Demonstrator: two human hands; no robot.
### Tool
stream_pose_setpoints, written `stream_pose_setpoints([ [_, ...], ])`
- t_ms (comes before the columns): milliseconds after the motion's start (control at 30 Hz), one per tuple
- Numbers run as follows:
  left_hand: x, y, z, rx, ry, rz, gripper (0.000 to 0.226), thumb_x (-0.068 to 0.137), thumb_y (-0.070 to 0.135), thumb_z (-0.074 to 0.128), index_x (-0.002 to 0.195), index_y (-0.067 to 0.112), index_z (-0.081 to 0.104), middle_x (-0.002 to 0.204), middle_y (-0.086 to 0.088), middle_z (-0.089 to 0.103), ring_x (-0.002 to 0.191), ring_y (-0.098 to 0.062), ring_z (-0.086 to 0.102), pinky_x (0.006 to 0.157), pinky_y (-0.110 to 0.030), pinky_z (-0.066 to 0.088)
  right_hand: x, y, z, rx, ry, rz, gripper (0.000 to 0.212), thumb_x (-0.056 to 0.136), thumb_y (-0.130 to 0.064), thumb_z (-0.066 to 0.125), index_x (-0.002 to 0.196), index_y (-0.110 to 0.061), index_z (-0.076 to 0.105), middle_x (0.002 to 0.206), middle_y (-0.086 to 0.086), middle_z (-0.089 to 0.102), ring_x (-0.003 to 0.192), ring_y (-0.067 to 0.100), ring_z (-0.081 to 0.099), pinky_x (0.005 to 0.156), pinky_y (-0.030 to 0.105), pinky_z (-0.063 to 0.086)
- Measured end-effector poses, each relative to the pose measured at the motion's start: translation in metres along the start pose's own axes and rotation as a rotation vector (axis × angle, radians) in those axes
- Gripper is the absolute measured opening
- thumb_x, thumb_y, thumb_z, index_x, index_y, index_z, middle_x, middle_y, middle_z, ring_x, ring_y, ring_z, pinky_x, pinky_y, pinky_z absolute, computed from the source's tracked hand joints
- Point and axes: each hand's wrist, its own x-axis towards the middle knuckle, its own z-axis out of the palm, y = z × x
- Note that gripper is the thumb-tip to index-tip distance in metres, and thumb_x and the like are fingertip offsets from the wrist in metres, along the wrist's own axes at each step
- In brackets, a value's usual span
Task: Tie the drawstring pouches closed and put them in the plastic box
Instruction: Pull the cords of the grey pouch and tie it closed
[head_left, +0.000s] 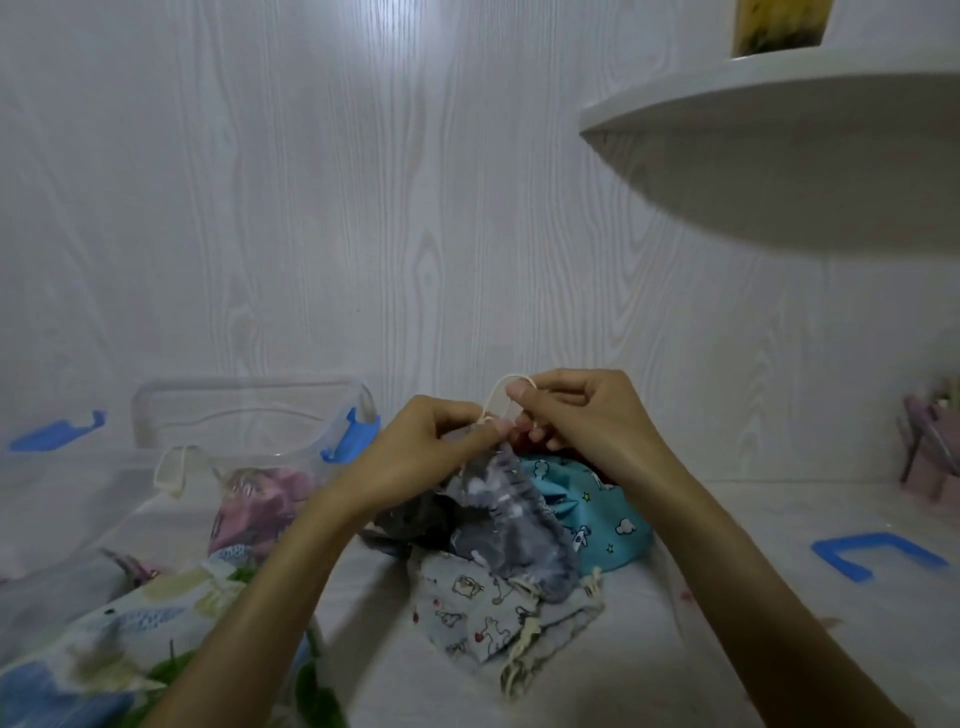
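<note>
Grey pouch (511, 525) hangs over heap of untied pouches (498, 618) on surface, lifted so cord runs free. My left hand (415, 452) pinches gathered neck; my right hand (576, 410) pinches white drawstring (496, 392) loop, forming knot. Plastic box (249, 415) waits open at left for drop-in.

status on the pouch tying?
Both hands, left and right, pinch the cord of the grey pouch. Knot unfinished. Plastic box open at left, nothing blocking.
</note>
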Motion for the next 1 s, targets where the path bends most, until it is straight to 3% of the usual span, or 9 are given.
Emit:
stream_pose_setpoints([
  [100, 0.004, -0.014, -0.001, 0.003, 0.274, -0.061, 0.022, 0.088, 0.026, 0.063, 0.086, 0.009, 0.076, 0.074, -0.016, 0.072, 0.062, -0.012, 0.060, 0.061, -0.028, 0.049, -0.005, -0.009, -0.009, -0.386, 0.018, -0.017, 0.031, 0.074, -0.040, 0.074, 0.093, -0.020, 0.061, 0.085, -0.006, 0.064, 0.073, 0.008, 0.061, 0.061, 0.021, 0.048],
  [167, 0.004, -0.017, -0.004, -0.028, 0.419, -0.112, 0.021, 0.087, 0.027, 0.065, 0.079, 0.010, 0.075, 0.059, -0.012, 0.061, 0.047, -0.005, 0.048, 0.053, -0.022, 0.042, -0.015, -0.020, -0.009, -0.632, -0.241, 0.081, 0.038, 0.072, -0.050, 0.072, 0.088, -0.018, 0.062, 0.084, -0.004, 0.065, 0.069, 0.008, 0.057, 0.062, 0.021, 0.046],
  [233, 0.005, -0.020, -0.005, -0.123, 0.504, -0.140, 0.018, 0.086, 0.026, 0.067, 0.075, 0.014, 0.074, 0.066, -0.013, 0.069, 0.058, -0.012, 0.062, 0.066, -0.028, 0.051, -0.027, -0.021, 0.003, -0.785, -0.546, 0.182, 0.045, 0.072, -0.055, 0.068, 0.086, -0.012, 0.065, 0.080, 0.002, 0.068, 0.064, 0.008, 0.055, 0.061, 0.022, 0.046],
  [300, 0.006, -0.019, -0.004, -0.245, 0.583, -0.150, 0.011, 0.085, 0.021, 0.068, 0.079, 0.015, 0.075, 0.078, -0.010, 0.074, 0.077, -0.021, 0.070, 0.080, -0.032, 0.055, -0.034, -0.012, 0.021, -0.916, -0.630, 0.178, 0.042, 0.072, -0.055, 0.070, 0.073, -0.015, 0.057, 0.069, 0.000, 0.060, 0.065, 0.012, 0.052, 0.058, 0.024, 0.041],
  [400, 0.007, -0.014, -0.007, -0.388, 0.685, -0.155, 0.008, 0.085, 0.017, 0.067, 0.084, 0.012, 0.074, 0.075, -0.002, 0.074, 0.071, -0.011, 0.070, 0.069, -0.021, 0.055, -0.028, 0.009, 0.031, -1.030, -0.504, 0.097, 0.039, 0.077, -0.040, 0.071, 0.061, -0.021, 0.041, 0.068, -0.004, 0.048, 0.077, 0.018, 0.052, 0.059, 0.027, 0.038],
  [533, 0.005, -0.009, -0.013, -0.605, 0.732, -0.237, 0.007, 0.085, 0.017, 0.067, 0.084, 0.013, 0.073, 0.063, 0.006, 0.072, 0.057, -0.004, 0.067, 0.051, -0.014, 0.052, -0.007, 0.013, -0.001, -0.835, -0.360, 0.136, 0.010, 0.078, -0.008, 0.071, 0.077, -0.014, 0.063, 0.085, 0.003, 0.070, 0.072, 0.012, 0.067, 0.064, 0.023, 0.055],
  [667, 0.004, -0.003, -0.016, -0.690, 0.642, -0.296, 0.015, 0.085, 0.026, 0.064, 0.091, 0.018, 0.075, 0.085, 0.002, 0.073, 0.081, -0.012, 0.067, 0.069, -0.026, 0.053, 0.002, 0.007, -0.045, -0.612, -0.073, 0.048, 0.024, 0.072, -0.001, 0.075, 0.074, -0.025, 0.069, 0.075, -0.007, 0.071, 0.065, 0.000, 0.066, 0.056, 0.010, 0.050],
  [833, 0.009, -0.004, -0.018, -0.779, 0.606, -0.127, 0.020, 0.095, 0.023, 0.050, 0.095, 0.015, 0.069, 0.099, 0.003, 0.073, 0.099, -0.008, 0.065, 0.091, -0.022, 0.046, 0.011, 0.025, -0.080, -0.609, 0.183, -0.064, 0.029, 0.068, 0.001, 0.075, 0.065, -0.027, 0.069, 0.063, -0.005, 0.071, 0.061, 0.006, 0.068, 0.064, 0.020, 0.054],
  [1000, 0.011, -0.010, -0.027, -0.983, 0.585, -0.074, 0.024, 0.100, 0.017, 0.039, 0.080, 0.015, 0.053, 0.054, 0.011, 0.052, 0.055, -0.005, 0.053, 0.071, -0.019, 0.044, 0.016, 0.062, -0.097, -0.641, 0.386, -0.080, 0.028, 0.072, 0.004, 0.071, 0.064, -0.024, 0.067, 0.065, -0.007, 0.067, 0.064, 0.003, 0.062, 0.055, 0.012, 0.039],
])
